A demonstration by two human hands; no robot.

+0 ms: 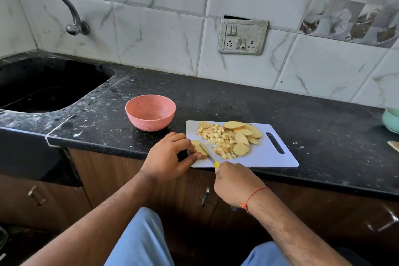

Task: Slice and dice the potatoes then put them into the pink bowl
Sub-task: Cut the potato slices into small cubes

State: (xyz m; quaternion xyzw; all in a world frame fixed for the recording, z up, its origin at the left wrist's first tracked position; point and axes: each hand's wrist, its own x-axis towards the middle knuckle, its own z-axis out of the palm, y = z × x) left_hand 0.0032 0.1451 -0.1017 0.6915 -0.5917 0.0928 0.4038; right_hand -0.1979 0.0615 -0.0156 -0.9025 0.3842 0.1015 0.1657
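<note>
The dark worktop (237,101) carries a white board (265,155) at its front edge, with the empty pink bowl (150,112) just beside the board's far left corner. On the board lie a pile of dice (218,139) and, touching its right side, a fan of uncut slices (246,136).

The left hand (170,155) is curled down at the board's near left corner, fingertips pinning one slice (199,149) flat. The right hand (235,181) is closed round the yellow handle of a small knife (207,154), whose blade lies across that slice.

Raw potato looks firm and light but wet on the cut faces, so it is likely to slide. Holding near the slice's edge, fingertips tucked back from the blade, seems safest. The dice will probably move best scooped together.
</note>
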